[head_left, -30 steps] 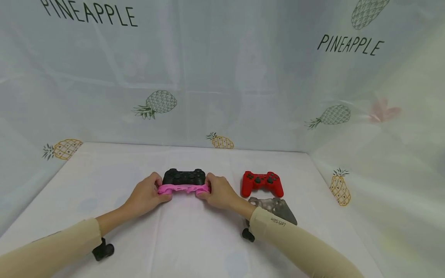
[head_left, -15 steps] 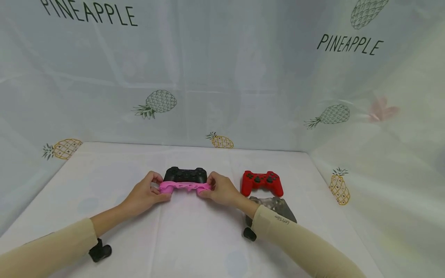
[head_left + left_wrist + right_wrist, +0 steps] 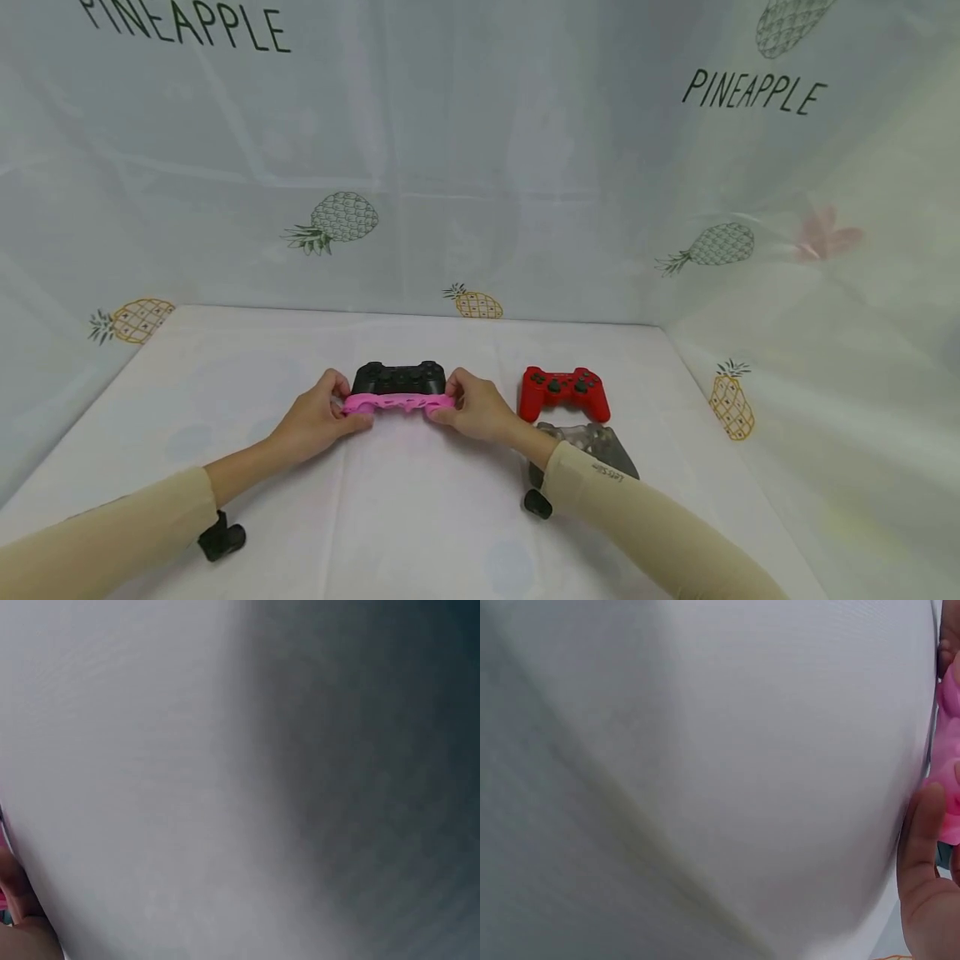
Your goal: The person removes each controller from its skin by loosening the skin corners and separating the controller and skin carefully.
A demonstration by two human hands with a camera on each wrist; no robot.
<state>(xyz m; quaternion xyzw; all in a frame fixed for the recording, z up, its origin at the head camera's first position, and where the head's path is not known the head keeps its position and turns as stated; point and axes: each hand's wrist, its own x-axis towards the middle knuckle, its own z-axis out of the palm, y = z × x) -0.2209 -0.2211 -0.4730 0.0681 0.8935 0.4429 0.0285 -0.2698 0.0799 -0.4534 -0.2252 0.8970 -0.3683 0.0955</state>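
Note:
A black game controller (image 3: pixel 399 379) lies on the table ahead of me, its near side covered by a pink silicone sleeve (image 3: pixel 397 402). At the sleeve's left end, my left hand (image 3: pixel 311 421) pinches it between thumb and fingers. My right hand (image 3: pixel 480 408) grips the opposite end in the same way. In the right wrist view, the pink sleeve (image 3: pixel 946 742) shows at the right edge, with the right thumb against it. Only a sliver of the left hand (image 3: pixel 26 934) appears in the left wrist view. The controller's handles are hidden by the sleeve and fingers.
A red controller (image 3: pixel 565 385) lies to the right of my right hand. Nearer me is a grey translucent controller (image 3: pixel 611 450), partly covered by my right forearm. A white cloth covers the table (image 3: pixel 420 517), and a pineapple-print curtain (image 3: pixel 525 167) hangs behind and at the sides.
Both hands and the sleeved controller shift slightly away from me, then settle a little back. The grip at both ends stays the same.

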